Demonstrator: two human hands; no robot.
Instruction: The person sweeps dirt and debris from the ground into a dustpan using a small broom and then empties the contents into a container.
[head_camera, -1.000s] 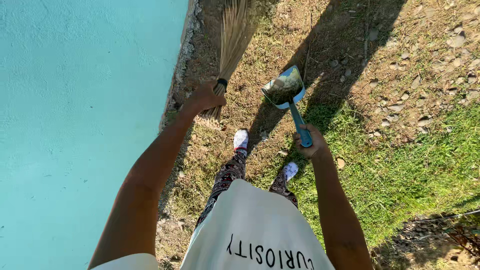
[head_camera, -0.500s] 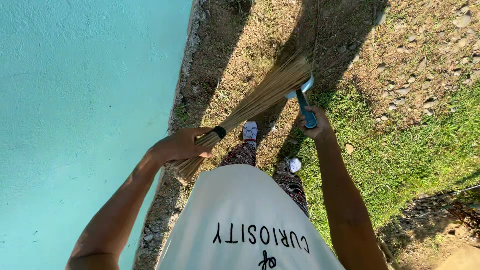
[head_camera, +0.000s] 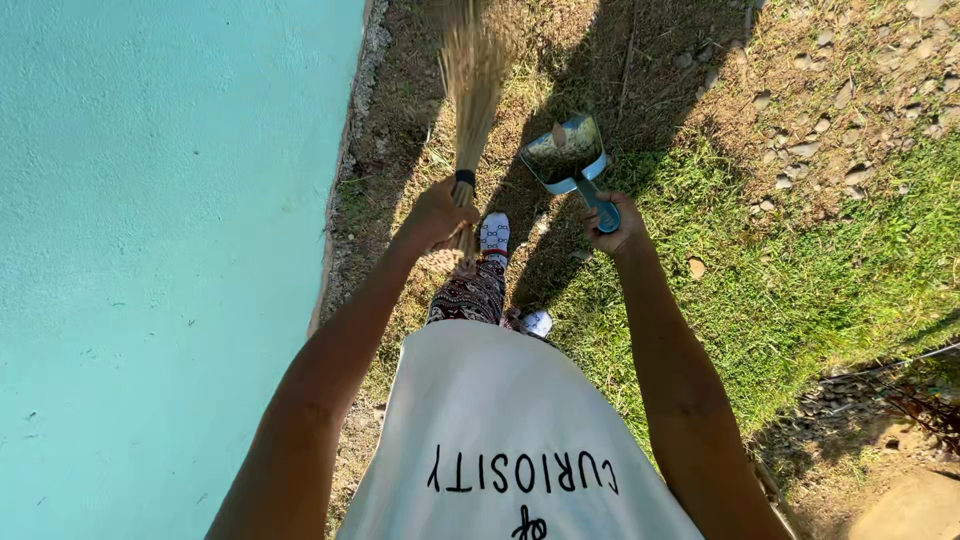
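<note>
1. Left half of the frame: a smooth turquoise painted surface (head_camera: 150, 250) filled the view from top to bottom. It ended at a rough pale concrete edge (head_camera: 352, 130) running from the upper centre down towards the lower left. No litter showed on the paint.
2. Left of centre: the left hand (head_camera: 437, 213) was closed in a fist around the bound neck of a stick broom (head_camera: 472, 90), the fingers wrapped tightly and pressed together. The bristles pointed up the frame, over a strip of bare soil and dry leaves (head_camera: 400, 100) beside the edge. The bristle tips were blurred, so whether they touched the ground could not be told.
3. Centre: two feet in white patterned socks (head_camera: 494, 234) stood on the strip, below the broom.
4. Right of centre: the right hand (head_camera: 616, 228) gripped the blue handle of a dustpan (head_camera: 568, 155), fingers curled around it. The pan was lifted clear of the ground, just beside the broom, and already carried a load of dry brownish debris.
5. Right third: green grass (head_camera: 800, 270) filled the middle, with scattered stones (head_camera: 830, 90) on dry earth in the upper right.
6. Progress, as a judgement: some sweepings had been collected, as the loaded pan showed. Loose leaves and grit remained along the strip in the upper centre, and the pan had not yet been emptied.
</note>
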